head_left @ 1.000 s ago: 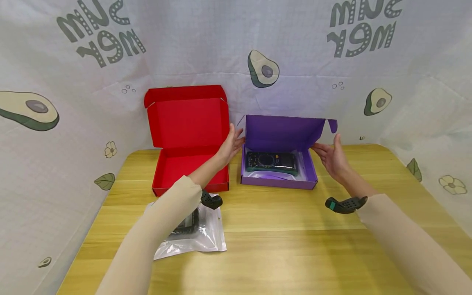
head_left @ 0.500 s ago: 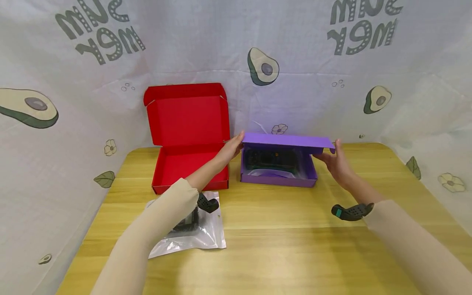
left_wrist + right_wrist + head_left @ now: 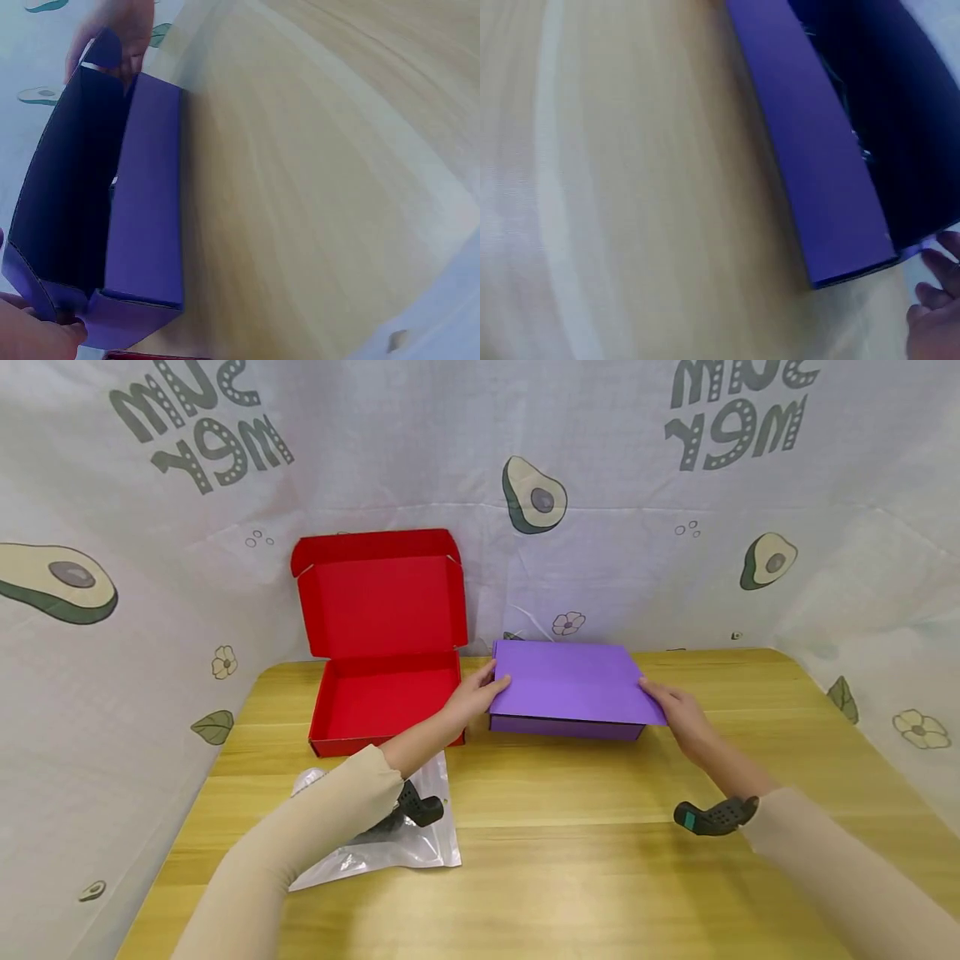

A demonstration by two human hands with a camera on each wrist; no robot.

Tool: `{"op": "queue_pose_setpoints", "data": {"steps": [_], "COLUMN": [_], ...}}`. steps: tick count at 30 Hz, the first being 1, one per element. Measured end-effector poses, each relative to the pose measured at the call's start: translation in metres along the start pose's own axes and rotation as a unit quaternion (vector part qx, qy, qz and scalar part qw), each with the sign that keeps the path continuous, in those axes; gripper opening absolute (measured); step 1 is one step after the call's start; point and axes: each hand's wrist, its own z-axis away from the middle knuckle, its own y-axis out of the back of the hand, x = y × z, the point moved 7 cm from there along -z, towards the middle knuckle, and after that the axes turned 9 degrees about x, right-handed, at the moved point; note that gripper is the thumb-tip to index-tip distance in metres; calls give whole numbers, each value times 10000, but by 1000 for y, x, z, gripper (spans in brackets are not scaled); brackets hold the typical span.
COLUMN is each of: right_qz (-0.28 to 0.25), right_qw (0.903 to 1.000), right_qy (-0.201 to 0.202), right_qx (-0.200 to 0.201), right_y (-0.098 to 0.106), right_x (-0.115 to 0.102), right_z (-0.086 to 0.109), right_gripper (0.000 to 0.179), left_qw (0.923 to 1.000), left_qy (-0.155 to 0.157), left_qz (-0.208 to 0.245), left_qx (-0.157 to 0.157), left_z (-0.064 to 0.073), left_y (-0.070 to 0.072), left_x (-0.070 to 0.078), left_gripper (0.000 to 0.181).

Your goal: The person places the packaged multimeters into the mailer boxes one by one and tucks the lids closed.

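Observation:
A purple cardboard box (image 3: 566, 727) stands on the table, its hinged lid (image 3: 573, 681) swung down over it in the head view. Both wrist views show a dark gap between the lid and the front wall. My left hand (image 3: 472, 695) pinches the lid at its left side, thumb on top; in the left wrist view its fingertips hold the corner flap (image 3: 34, 281). At the right edge my right hand (image 3: 681, 714) grips the lid, its fingers bent by the corner in the right wrist view. Only some shiny plastic (image 3: 864, 150) shows inside; the multimeter is hidden.
Left of the purple box, a red cardboard box (image 3: 382, 610) stands with its lid up. In front of it lies a clear zip bag (image 3: 423, 852) with a dark item, partly under my left forearm. A printed cloth (image 3: 420, 452) hangs behind the wooden table (image 3: 570, 877).
The purple lid has swung forward and down from standing upright, covering the multimeter in the head view. Both hands have followed it, moving from beside the box to the lid's edges.

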Motion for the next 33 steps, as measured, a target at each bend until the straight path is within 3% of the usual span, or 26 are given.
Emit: {"op": "queue_pose_setpoints", "data": {"steps": [3, 6, 13, 19, 26, 33], "right_qz": [431, 523, 512, 633, 842, 887], "right_qw": [9979, 9931, 9819, 9753, 9722, 9725], "right_qy": [274, 681, 1192, 1380, 1380, 1385], "right_qx": [396, 797, 1384, 1601, 1692, 1652], "right_y": [1, 1, -1, -5, -6, -7], "right_x": [1, 3, 6, 7, 10, 14], "right_z": [5, 9, 14, 18, 20, 22], "right_gripper": [73, 65, 52, 46, 46, 52], "left_qw": [9994, 9990, 9991, 9977, 9937, 9927], "left_qy": [-55, -58, 57, 125, -373, -470], "left_qz": [325, 422, -13, -343, -831, -948], "left_qx": [37, 131, 416, 579, 652, 582], "left_z": [3, 7, 13, 17, 18, 21], "left_y": [-3, -5, -11, -17, -20, -20], "left_x": [-5, -11, -20, -26, -27, -28], "left_gripper": [59, 57, 56, 56, 56, 56]}}
